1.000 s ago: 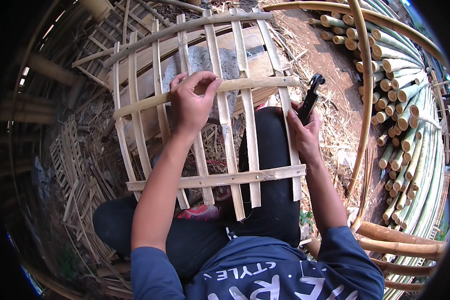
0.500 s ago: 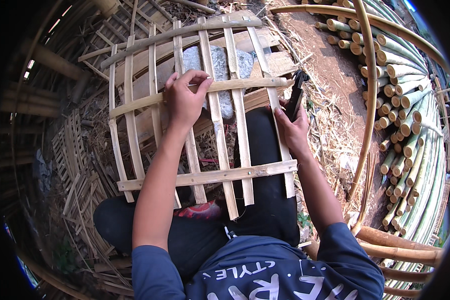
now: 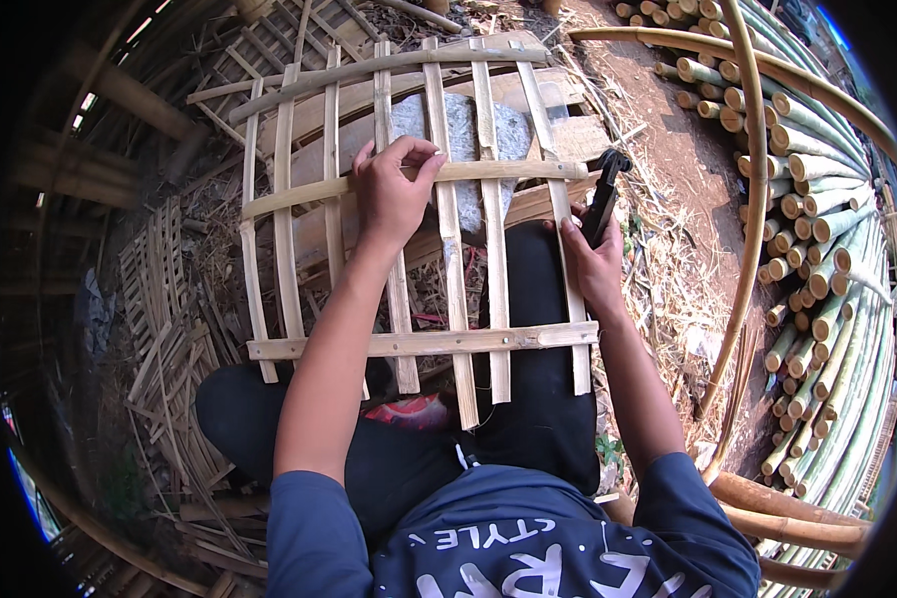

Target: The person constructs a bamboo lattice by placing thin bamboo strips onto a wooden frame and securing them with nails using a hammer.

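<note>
A bamboo slat frame point(image 3: 424, 344) lies across my lap, several lengthwise strips crossed by three bars. My left hand point(image 3: 391, 191) rests over its middle bar point(image 3: 513, 171), thumb and forefinger pinched together above a crossing. A tiny pale spot shows at those fingertips; whether it is a held piece or a nail is too small to tell. At the frame's right edge my right hand point(image 3: 596, 261) grips a black hand tool point(image 3: 600, 204), its dark head pointing up and away. The right thumb lies against the outermost strip point(image 3: 571, 284).
Under the frame's far half sit a grey stone point(image 3: 460, 130) and wooden boards point(image 3: 578, 137). Cut bamboo poles point(image 3: 817, 224) are stacked at right, behind a curved bamboo rail point(image 3: 752, 239). More slatted panels point(image 3: 159, 284) lie at left, with shavings point(image 3: 668, 249) on the ground.
The whole view has shifted, so the frame and both hands appear slightly farther right. The left hand keeps its pinch at the middle bar; the right still holds the black tool, now more upright.
</note>
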Demonstrator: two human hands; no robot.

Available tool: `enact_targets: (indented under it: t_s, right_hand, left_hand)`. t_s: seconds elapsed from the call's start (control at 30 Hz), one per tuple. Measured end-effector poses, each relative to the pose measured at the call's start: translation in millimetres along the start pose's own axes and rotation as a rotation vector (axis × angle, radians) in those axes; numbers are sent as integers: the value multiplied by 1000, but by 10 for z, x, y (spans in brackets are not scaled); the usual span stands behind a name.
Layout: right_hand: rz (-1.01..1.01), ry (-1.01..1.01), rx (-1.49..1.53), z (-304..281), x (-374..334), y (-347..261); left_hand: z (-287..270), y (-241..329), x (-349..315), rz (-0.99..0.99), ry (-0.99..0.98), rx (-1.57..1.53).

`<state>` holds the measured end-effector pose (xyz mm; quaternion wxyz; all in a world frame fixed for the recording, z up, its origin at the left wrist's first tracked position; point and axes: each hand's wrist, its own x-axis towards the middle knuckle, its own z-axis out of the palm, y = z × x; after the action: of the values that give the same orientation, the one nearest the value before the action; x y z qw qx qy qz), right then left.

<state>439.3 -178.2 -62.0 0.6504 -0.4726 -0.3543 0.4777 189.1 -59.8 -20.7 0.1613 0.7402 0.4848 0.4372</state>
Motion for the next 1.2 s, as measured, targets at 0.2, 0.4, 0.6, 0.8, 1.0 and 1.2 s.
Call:
enact_targets:
  t_s: [0.2, 0.4, 0.6, 0.8, 1.0, 1.2]
  right_hand:
    - [11, -27, -47, 419, -342, -79]
    - [6, -47, -49, 625, -513, -60]
    - [61, -33, -96, 648, -542, -50]
    - [3, -41, -146, 568, -513, 26]
    - [60, 21, -213, 780, -643, 41]
    - [101, 32, -330, 830, -694, 12]
  left_hand:
    - [-533, -30, -172, -44, -2, -12]
    - [-976, -142, -225, -81, 58, -212]
    - [-2030, -585, -201, -132, 129, -34]
    - [-2746, -1231, -522, -244, 151, -139]
    - [-2756, -1262, -770, -205, 29, -27]
    - [-2754, -1380, -999, -277, 133, -166]
